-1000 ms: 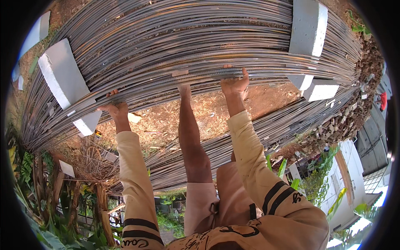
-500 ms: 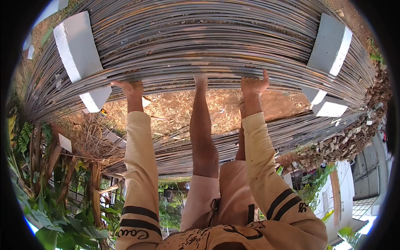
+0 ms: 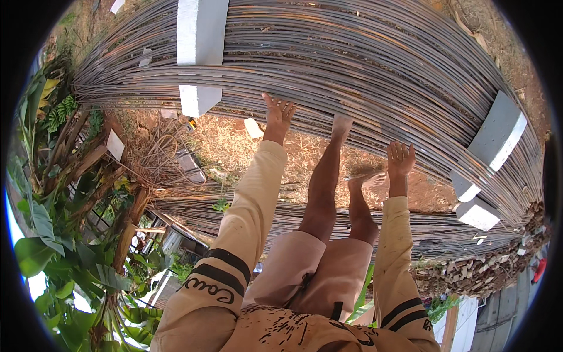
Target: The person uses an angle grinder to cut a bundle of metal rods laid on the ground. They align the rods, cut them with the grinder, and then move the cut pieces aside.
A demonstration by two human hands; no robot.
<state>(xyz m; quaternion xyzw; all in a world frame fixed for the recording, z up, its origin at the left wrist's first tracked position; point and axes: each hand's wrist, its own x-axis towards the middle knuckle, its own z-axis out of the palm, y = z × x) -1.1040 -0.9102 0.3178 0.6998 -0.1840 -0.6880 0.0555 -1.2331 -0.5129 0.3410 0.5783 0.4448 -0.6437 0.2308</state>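
Note:
A wide spread of long, thin steel rods, dark grey with rusty streaks, runs across in front of me. My left hand is open at the near edge of the rods, with its fingers spread and nothing gripped. Further right, my right hand is also open, fingers stretched upward and just at the rods' near edge. Whether either palm touches the rods I cannot tell. One bare foot of mine reaches the rods between my hands, while the other is on the ground.
Pale rectangular blocks lie among the rods, one at left and one at right. A second layer of rods lies behind my legs. Rubble borders the right side. Wire coils and banana plants are at left.
Both hands have let go of the near rods, and their fingers, hidden before, are now spread out. The view has turned, so the rods slope down to the right. My second foot now shows.

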